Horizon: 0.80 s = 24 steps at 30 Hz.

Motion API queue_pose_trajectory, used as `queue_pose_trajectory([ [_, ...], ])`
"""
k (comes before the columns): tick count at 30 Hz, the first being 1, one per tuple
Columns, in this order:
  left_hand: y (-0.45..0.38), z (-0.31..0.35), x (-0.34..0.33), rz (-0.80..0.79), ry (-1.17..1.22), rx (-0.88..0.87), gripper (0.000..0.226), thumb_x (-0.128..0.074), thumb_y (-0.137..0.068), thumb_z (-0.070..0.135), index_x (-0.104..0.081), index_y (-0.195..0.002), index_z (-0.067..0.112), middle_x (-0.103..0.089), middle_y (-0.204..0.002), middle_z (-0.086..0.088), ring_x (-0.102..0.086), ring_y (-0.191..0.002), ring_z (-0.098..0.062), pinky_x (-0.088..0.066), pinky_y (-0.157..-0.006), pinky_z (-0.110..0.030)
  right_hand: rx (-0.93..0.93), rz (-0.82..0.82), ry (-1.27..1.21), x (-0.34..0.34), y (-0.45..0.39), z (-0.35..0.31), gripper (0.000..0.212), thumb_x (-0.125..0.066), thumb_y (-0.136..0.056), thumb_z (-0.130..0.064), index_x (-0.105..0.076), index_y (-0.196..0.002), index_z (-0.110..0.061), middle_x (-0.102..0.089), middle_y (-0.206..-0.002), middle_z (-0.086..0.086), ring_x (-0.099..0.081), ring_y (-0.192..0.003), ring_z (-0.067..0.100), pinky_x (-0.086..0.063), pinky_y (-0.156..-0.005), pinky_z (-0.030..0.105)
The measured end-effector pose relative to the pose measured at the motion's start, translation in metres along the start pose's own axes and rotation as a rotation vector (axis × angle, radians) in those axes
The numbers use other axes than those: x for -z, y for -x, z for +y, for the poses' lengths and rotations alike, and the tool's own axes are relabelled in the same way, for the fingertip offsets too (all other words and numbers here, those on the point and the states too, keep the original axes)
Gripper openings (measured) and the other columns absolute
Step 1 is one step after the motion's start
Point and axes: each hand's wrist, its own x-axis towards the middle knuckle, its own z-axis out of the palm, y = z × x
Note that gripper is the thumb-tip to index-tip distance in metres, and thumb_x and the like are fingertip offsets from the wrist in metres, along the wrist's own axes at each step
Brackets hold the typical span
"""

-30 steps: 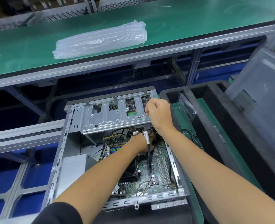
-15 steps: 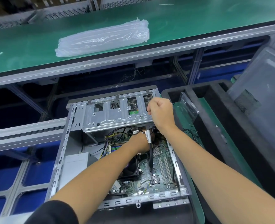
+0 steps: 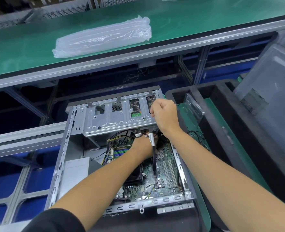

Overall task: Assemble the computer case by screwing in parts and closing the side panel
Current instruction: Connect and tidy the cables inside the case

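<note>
The open computer case (image 3: 59, 164) lies on its side with the motherboard (image 3: 165, 164) exposed. A silver drive cage (image 3: 115, 119) spans its far end. My right hand (image 3: 165, 116) is curled into a fist at the cage's right end and grips its edge. My left hand (image 3: 141, 146) reaches under the cage among the cables, and its fingers are hidden there. A black cable (image 3: 154, 158) with a white label runs from under the cage down to the board, right beside my left hand. A grey side panel (image 3: 269, 101) leans at the right.
A black foam tray (image 3: 222, 131) sits right of the case with a clear plastic part (image 3: 193, 106) on it. The grey power supply (image 3: 76, 171) fills the case's left side. A clear plastic bag (image 3: 103, 37) lies on the green bench (image 3: 21, 47) beyond.
Both hands keep nearly the same places at the drive cage. Only the view has shifted slightly.
</note>
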Motion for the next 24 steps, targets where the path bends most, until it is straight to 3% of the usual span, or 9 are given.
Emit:
queue_pose_trajectory([
  [6, 0.001, -0.001, 0.002, -0.027, 0.121, -0.003, 0.02, -0.046, -0.09, 0.006, -0.051, -0.109, 0.005, -0.056, -0.108, -0.014, -0.057, -0.095, -0.03, -0.038, -0.06, -0.034, -0.006, -0.015, -0.017, 0.0, 0.002, 0.0, 0.025, -0.045, -0.084, 0.005, -0.051, -0.063, 0.018, -0.051, -0.067, 0.034, -0.041, -0.062, 0.022, -0.034, -0.06, 0.032],
  [11, -0.005, 0.011, 0.003, 0.011, 0.032, 0.03, 0.04, -0.046, -0.093, 0.012, -0.039, -0.132, 0.008, -0.056, -0.113, -0.015, -0.058, -0.097, -0.031, -0.039, -0.059, -0.032, -0.002, -0.022, -0.016, 0.0, 0.003, 0.0, 0.026, -0.044, -0.085, 0.005, -0.051, -0.063, 0.017, -0.052, -0.069, 0.035, -0.042, -0.062, 0.023, -0.034, -0.06, 0.032],
  [14, -0.007, 0.011, 0.002, 0.018, 0.001, 0.049, 0.037, -0.043, -0.093, 0.01, -0.043, -0.13, 0.009, -0.058, -0.114, -0.011, -0.056, -0.09, -0.028, -0.033, -0.051, -0.027, -0.005, -0.028, -0.023, 0.001, 0.005, 0.0, 0.025, -0.044, -0.084, 0.006, -0.051, -0.063, 0.017, -0.051, -0.068, 0.035, -0.042, -0.062, 0.022, -0.034, -0.06, 0.032],
  [19, 0.003, -0.001, 0.0, -0.026, 0.07, 0.053, 0.032, -0.044, -0.09, 0.004, -0.048, -0.122, 0.009, -0.056, -0.117, -0.011, -0.058, -0.102, -0.029, -0.041, -0.063, -0.034, -0.009, -0.014, -0.018, 0.002, 0.006, 0.0, 0.025, -0.045, -0.083, 0.005, -0.052, -0.061, 0.014, -0.053, -0.064, 0.029, -0.045, -0.06, 0.021, -0.037, -0.059, 0.032],
  [24, 0.007, -0.003, 0.001, 0.003, 0.109, 0.023, 0.026, -0.043, -0.088, 0.001, -0.05, -0.113, 0.004, -0.055, -0.11, -0.015, -0.057, -0.096, -0.03, -0.038, -0.062, -0.033, -0.017, -0.015, -0.012, 0.002, 0.006, 0.0, 0.026, -0.046, -0.082, 0.004, -0.053, -0.058, 0.011, -0.05, -0.056, 0.008, -0.045, -0.058, 0.016, -0.037, -0.057, 0.03],
])
